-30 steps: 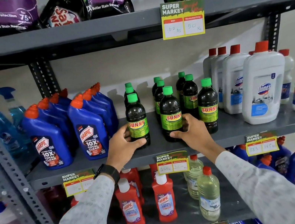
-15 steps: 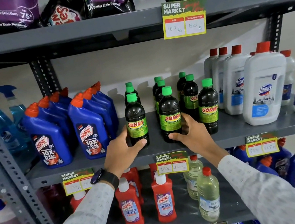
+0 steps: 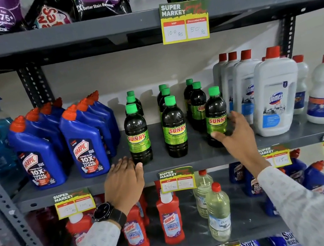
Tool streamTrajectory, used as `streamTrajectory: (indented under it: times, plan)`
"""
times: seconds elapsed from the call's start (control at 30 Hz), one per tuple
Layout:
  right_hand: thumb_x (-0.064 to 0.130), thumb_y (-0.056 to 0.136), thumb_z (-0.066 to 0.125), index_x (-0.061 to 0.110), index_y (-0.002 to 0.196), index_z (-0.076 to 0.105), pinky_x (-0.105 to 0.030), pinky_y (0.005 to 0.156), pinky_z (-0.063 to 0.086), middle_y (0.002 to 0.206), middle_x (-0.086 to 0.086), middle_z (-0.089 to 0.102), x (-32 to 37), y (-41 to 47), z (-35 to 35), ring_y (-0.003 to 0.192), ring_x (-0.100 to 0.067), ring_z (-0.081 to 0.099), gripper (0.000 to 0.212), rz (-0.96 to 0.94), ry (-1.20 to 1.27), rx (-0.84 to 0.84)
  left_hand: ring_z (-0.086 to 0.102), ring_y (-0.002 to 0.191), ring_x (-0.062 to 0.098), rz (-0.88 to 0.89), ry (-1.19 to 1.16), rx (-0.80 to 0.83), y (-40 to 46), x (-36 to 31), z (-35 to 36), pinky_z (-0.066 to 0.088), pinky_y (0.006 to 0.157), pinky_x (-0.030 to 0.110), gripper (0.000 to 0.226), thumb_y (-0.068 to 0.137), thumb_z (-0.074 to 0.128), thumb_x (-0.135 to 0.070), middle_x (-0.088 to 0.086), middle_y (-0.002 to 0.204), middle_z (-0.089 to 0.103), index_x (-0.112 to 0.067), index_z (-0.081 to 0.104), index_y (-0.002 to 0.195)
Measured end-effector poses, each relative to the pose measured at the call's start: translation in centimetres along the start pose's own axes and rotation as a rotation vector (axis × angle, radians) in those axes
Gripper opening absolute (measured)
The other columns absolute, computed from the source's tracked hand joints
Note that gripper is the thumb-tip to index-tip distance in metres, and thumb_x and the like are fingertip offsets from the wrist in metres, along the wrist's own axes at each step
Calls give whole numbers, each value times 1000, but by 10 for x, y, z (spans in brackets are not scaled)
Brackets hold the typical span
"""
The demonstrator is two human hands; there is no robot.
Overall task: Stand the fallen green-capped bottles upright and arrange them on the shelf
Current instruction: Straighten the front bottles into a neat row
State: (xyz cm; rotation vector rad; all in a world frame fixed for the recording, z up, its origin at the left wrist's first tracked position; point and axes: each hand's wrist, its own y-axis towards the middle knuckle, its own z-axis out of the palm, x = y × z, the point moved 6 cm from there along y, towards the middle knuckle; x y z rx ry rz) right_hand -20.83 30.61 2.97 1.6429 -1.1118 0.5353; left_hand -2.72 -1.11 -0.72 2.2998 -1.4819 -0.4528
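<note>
Several dark SUNNY bottles with green caps stand upright in three short rows on the middle grey shelf (image 3: 201,156). The front left bottle (image 3: 137,135), front middle bottle (image 3: 174,129) and front right bottle (image 3: 216,113) face me. My left hand (image 3: 124,183) hovers open at the shelf edge, its thumb just by the front left bottle's base. My right hand (image 3: 236,136) is spread around the lower part of the front right bottle, thumb in front, fingers at its right side, not clearly gripping.
Blue Harpic bottles (image 3: 83,144) stand close on the left, white Domex bottles (image 3: 274,95) close on the right. The upper shelf carries a price tag (image 3: 185,22). Red Harpic bottles (image 3: 170,218) and clear bottles (image 3: 219,212) fill the shelf below.
My left hand let go of the front left bottle and drew back to the shelf edge. My right hand left the middle bottle and moved right to the front right bottle.
</note>
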Motion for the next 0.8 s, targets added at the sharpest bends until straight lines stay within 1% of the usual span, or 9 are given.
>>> streamTrajectory:
  times: [0.03,0.1,0.2,0.33,0.47,0.53,0.63,0.7,0.8]
  plan:
    - [35,75,92,19,146,46,-38,106,49,139,-1,65,-1,3,2,124,-20,62,86,19,12,55,53,138,28,-3,-1,-5,0,0,0,35,120,43,78,101,8,-52,15,147,58,-6,58,140]
    - [32,73,95,17,143,48,-30,99,47,132,-2,69,-2,5,4,113,-15,63,85,40,27,104,54,137,28,-7,-2,-5,-1,0,0,35,120,43,76,101,10,-51,15,146,59,-7,59,139]
    - [30,74,94,15,138,52,-26,93,44,130,-3,70,-3,5,4,107,-12,61,78,45,35,104,54,138,28,-13,-2,1,-1,-1,-1,35,120,43,76,101,10,-51,15,146,59,-7,59,139]
    - [29,76,94,13,137,53,-26,92,45,127,-3,71,-3,4,2,105,-13,62,75,39,41,93,55,137,28,-15,-7,-16,-1,-1,-1,36,119,43,76,101,10,-50,15,144,60,-7,61,137]
    - [31,75,94,13,136,54,-26,91,46,114,5,66,-1,-1,1,104,-13,62,74,39,41,116,54,138,28,-25,-16,-8,-2,-2,-2,34,120,43,74,101,12,-49,15,146,59,-7,60,139]
    - [33,75,94,13,136,55,-27,92,48,112,7,65,0,-3,0,105,-13,64,75,29,35,115,54,138,28,-23,-15,-9,-2,-2,-3,34,120,43,75,101,11,-49,15,146,59,-7,59,139]
    - [33,75,93,14,136,56,-28,94,49,113,7,66,-2,-3,1,105,-13,65,75,26,42,113,53,139,27,-27,-7,-4,-2,-2,0,34,120,42,77,100,8,-50,14,146,59,-8,60,140]
    - [33,76,93,14,137,55,-31,97,52,113,8,66,2,-5,0,105,-13,64,74,15,43,112,53,139,27,-22,-10,-5,-2,-2,-2,34,120,42,79,100,7,-51,14,146,59,-8,60,139]
    - [39,76,92,16,144,50,-32,101,50,121,7,67,3,-6,-1,110,-13,63,83,-11,36,119,52,139,27,-39,-46,-6,-3,-2,-4,34,120,42,81,99,5,-53,14,148,58,-8,58,141]
